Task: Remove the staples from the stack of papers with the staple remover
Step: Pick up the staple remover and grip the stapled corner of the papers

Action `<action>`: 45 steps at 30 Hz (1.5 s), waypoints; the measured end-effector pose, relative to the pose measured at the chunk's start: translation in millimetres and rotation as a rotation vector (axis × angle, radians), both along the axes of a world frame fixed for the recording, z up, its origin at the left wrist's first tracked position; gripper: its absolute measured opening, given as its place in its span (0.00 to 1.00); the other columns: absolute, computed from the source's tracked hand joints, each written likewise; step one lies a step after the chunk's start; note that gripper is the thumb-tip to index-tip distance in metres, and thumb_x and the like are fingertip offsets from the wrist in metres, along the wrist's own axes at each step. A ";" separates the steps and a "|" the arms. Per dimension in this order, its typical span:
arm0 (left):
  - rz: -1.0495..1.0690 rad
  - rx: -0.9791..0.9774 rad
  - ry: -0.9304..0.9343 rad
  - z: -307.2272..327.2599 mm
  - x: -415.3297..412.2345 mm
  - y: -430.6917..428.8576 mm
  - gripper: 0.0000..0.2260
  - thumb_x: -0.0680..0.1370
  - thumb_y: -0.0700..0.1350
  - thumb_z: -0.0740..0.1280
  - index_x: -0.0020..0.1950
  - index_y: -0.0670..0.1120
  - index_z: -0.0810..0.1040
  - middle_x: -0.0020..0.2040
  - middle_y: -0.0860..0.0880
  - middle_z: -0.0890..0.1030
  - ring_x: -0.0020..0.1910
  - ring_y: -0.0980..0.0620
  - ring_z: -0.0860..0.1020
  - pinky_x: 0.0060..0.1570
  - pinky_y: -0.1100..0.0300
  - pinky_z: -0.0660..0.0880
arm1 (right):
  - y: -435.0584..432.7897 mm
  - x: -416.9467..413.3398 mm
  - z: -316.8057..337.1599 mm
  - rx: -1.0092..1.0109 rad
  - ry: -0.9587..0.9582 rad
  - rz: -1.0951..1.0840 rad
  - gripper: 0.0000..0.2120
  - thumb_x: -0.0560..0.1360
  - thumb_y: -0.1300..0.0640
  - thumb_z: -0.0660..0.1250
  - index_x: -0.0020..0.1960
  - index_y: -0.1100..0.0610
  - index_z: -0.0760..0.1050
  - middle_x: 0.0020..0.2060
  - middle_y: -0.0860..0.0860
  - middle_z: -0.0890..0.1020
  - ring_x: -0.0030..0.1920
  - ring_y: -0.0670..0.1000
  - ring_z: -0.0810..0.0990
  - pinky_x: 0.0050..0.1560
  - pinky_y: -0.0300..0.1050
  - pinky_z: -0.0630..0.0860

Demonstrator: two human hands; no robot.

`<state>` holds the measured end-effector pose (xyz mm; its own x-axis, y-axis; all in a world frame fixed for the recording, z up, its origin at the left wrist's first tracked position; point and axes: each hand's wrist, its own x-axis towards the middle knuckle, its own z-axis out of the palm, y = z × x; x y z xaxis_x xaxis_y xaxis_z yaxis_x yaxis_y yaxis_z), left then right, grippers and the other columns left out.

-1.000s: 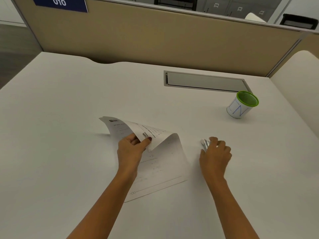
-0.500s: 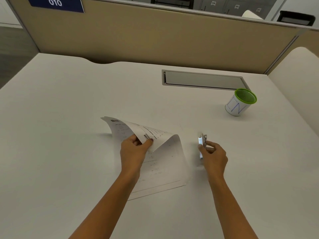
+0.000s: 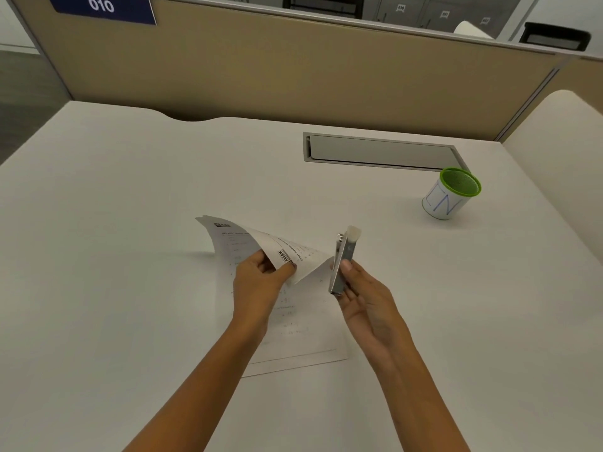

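Observation:
A stack of printed papers [image 3: 293, 324] lies on the white desk [image 3: 130, 256] in front of me. My left hand [image 3: 261, 282] pinches its top corner and folds the upper sheets back toward me, so they arch above the desk. My right hand [image 3: 362, 301] holds a slim metal staple remover [image 3: 342, 262] with a pale tip, lifted off the desk and upright just right of the folded corner. The thumb lies on its side. No staple is visible from here.
A white cup with a green rim [image 3: 450, 194] stands at the right back of the desk. A grey cable-tray flap [image 3: 378, 153] is set into the desk behind it. A tan partition [image 3: 293, 70] closes the far edge.
My right hand picked the staple remover up from the desk and brought it left, up to the folded corner. My left hand kept its hold on the papers.

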<state>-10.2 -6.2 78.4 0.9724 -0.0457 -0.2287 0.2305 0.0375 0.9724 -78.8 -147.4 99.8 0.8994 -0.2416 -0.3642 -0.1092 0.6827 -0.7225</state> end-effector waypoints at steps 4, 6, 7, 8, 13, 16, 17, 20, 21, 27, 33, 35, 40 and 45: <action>0.008 -0.004 -0.001 0.0 -2.2 -2.6 0.14 0.74 0.40 0.71 0.44 0.60 0.76 0.44 0.62 0.80 0.46 0.58 0.80 0.46 0.61 0.77 | 2.3 1.7 1.8 -0.041 -0.018 0.032 0.20 0.69 0.60 0.72 0.60 0.63 0.78 0.55 0.58 0.84 0.56 0.54 0.83 0.51 0.41 0.81; 0.015 -0.010 0.012 0.3 -3.4 -3.8 0.11 0.75 0.41 0.69 0.45 0.60 0.76 0.47 0.59 0.81 0.48 0.56 0.80 0.48 0.57 0.79 | 2.9 1.2 2.5 -0.108 0.006 0.028 0.21 0.68 0.60 0.73 0.60 0.63 0.78 0.54 0.55 0.84 0.56 0.52 0.82 0.53 0.41 0.80; 0.017 -0.013 0.016 0.8 -4.1 -4.1 0.11 0.76 0.41 0.69 0.46 0.59 0.77 0.48 0.58 0.81 0.49 0.55 0.80 0.50 0.55 0.79 | 3.0 0.5 2.5 -0.145 0.021 0.019 0.21 0.67 0.60 0.74 0.60 0.62 0.78 0.52 0.54 0.85 0.54 0.51 0.82 0.53 0.41 0.79; 0.018 -0.014 0.018 1.3 -4.5 -4.5 0.10 0.76 0.41 0.68 0.47 0.58 0.77 0.48 0.57 0.81 0.50 0.53 0.80 0.51 0.54 0.79 | 3.2 -0.4 2.9 -0.175 0.025 0.012 0.21 0.67 0.60 0.74 0.59 0.63 0.78 0.50 0.54 0.85 0.53 0.51 0.82 0.52 0.41 0.78; 0.004 0.000 0.030 4.9 -5.9 -5.6 0.10 0.77 0.41 0.67 0.47 0.57 0.77 0.49 0.55 0.81 0.51 0.51 0.80 0.53 0.53 0.78 | 2.9 -5.5 2.2 -0.322 0.016 -0.077 0.25 0.65 0.62 0.77 0.59 0.58 0.73 0.49 0.59 0.85 0.49 0.58 0.85 0.53 0.45 0.81; -0.006 0.013 0.021 8.1 -6.9 -6.5 0.08 0.76 0.41 0.68 0.53 0.52 0.79 0.52 0.52 0.82 0.51 0.51 0.80 0.53 0.54 0.79 | 4.4 -5.9 2.9 -0.440 0.002 -0.078 0.19 0.64 0.59 0.78 0.53 0.56 0.78 0.49 0.57 0.85 0.48 0.59 0.85 0.51 0.45 0.82; -0.010 0.015 0.015 9.0 -7.5 -6.8 0.08 0.76 0.41 0.68 0.54 0.51 0.79 0.52 0.51 0.83 0.52 0.51 0.81 0.53 0.54 0.79 | 5.2 -6.4 3.0 -0.452 -0.013 -0.071 0.16 0.64 0.59 0.77 0.51 0.58 0.80 0.49 0.57 0.84 0.48 0.59 0.85 0.51 0.46 0.82; -0.018 0.026 -0.009 11.7 -10.0 -8.4 0.09 0.75 0.42 0.70 0.54 0.50 0.81 0.50 0.51 0.84 0.50 0.52 0.82 0.53 0.53 0.79 | 7.5 -7.3 2.3 -0.430 -0.015 -0.079 0.14 0.66 0.59 0.77 0.50 0.61 0.82 0.50 0.57 0.84 0.49 0.59 0.85 0.52 0.46 0.82; -0.017 0.030 -0.024 12.3 -11.0 -9.3 0.08 0.75 0.43 0.70 0.52 0.52 0.81 0.49 0.51 0.84 0.50 0.52 0.82 0.53 0.53 0.79 | 8.0 -7.6 1.7 -0.419 -0.008 -0.086 0.13 0.67 0.59 0.77 0.50 0.60 0.83 0.50 0.57 0.84 0.49 0.59 0.85 0.52 0.46 0.82; -0.001 0.051 -0.104 16.1 -15.5 -12.1 0.07 0.73 0.46 0.72 0.47 0.59 0.80 0.45 0.58 0.84 0.47 0.57 0.82 0.48 0.60 0.79 | 9.9 -7.7 5.9 -0.345 0.024 -0.108 0.14 0.65 0.57 0.76 0.50 0.59 0.84 0.51 0.58 0.85 0.48 0.58 0.85 0.52 0.47 0.82; 0.024 0.066 -0.159 19.8 -23.3 -15.3 0.10 0.73 0.46 0.72 0.43 0.62 0.78 0.36 0.72 0.80 0.41 0.71 0.79 0.34 0.79 0.71 | 10.8 -9.7 7.0 -0.282 0.045 -0.072 0.14 0.72 0.60 0.72 0.56 0.61 0.81 0.50 0.57 0.85 0.48 0.57 0.85 0.50 0.45 0.82; 0.036 0.079 -0.177 20.5 -25.9 -16.1 0.11 0.73 0.46 0.73 0.43 0.63 0.77 0.35 0.74 0.79 0.39 0.73 0.79 0.33 0.79 0.70 | 11.9 -10.2 7.3 -0.283 0.060 -0.094 0.13 0.73 0.61 0.71 0.57 0.61 0.81 0.50 0.58 0.85 0.48 0.57 0.85 0.49 0.44 0.82; 0.083 0.105 -0.231 21.8 -30.3 -15.6 0.10 0.72 0.48 0.73 0.47 0.61 0.78 0.42 0.66 0.81 0.41 0.70 0.80 0.36 0.77 0.73 | 15.8 -11.2 10.1 -0.324 0.066 -0.124 0.13 0.72 0.62 0.72 0.56 0.61 0.82 0.48 0.58 0.86 0.46 0.57 0.86 0.48 0.45 0.83; 0.102 0.115 -0.271 26.9 -31.3 -14.6 0.09 0.71 0.49 0.74 0.47 0.60 0.79 0.42 0.63 0.82 0.41 0.65 0.82 0.38 0.74 0.75 | 15.9 -10.5 15.5 -0.185 0.061 -0.104 0.12 0.71 0.61 0.73 0.54 0.62 0.83 0.47 0.58 0.86 0.46 0.56 0.86 0.47 0.43 0.82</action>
<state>-41.5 -20.8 105.2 0.9970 0.0658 0.0418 -0.0374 -0.0664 0.9971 -89.3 -131.5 115.4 0.8437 -0.4000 -0.3579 -0.0922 0.5488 -0.8309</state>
